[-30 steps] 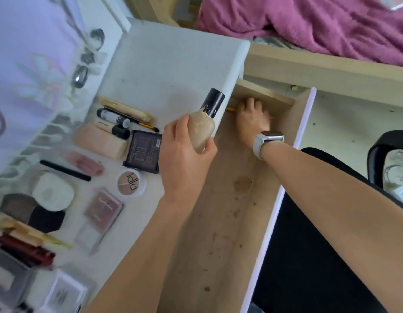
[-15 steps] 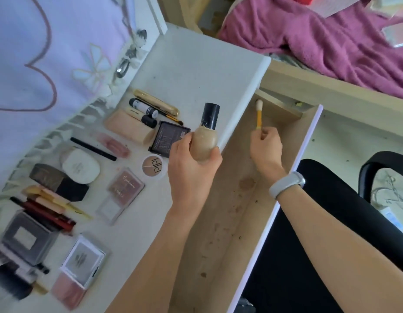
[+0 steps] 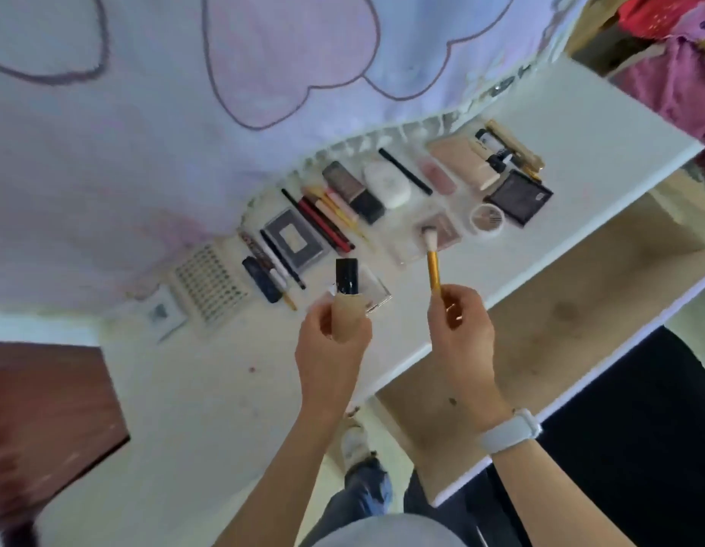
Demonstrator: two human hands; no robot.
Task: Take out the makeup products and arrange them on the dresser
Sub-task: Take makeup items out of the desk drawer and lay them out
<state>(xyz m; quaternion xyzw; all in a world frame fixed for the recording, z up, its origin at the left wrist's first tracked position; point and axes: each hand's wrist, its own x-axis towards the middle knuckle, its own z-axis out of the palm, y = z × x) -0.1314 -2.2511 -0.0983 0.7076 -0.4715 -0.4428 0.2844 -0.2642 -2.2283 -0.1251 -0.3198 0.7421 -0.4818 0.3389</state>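
**Both hands loaded above the dresser**

White dresser top [image 3: 580, 112] fills my view, with makeup laid in a row along the mirror's edge. I see the left hand [image 3: 331, 345] wrapped around a beige foundation bottle [image 3: 347, 298] with a black cap, held upright over the surface. My right hand [image 3: 459, 329] pinches a gold-handled brush [image 3: 433, 266], bristles up, just beside it. Below the 2 hands, the wooden drawer [image 3: 560, 309] stands pulled out.

white wristband [image 3: 508, 430], pink blanket [image 3: 674, 84], brown furniture [image 3: 47, 420]

No legible text, label or number anywhere.
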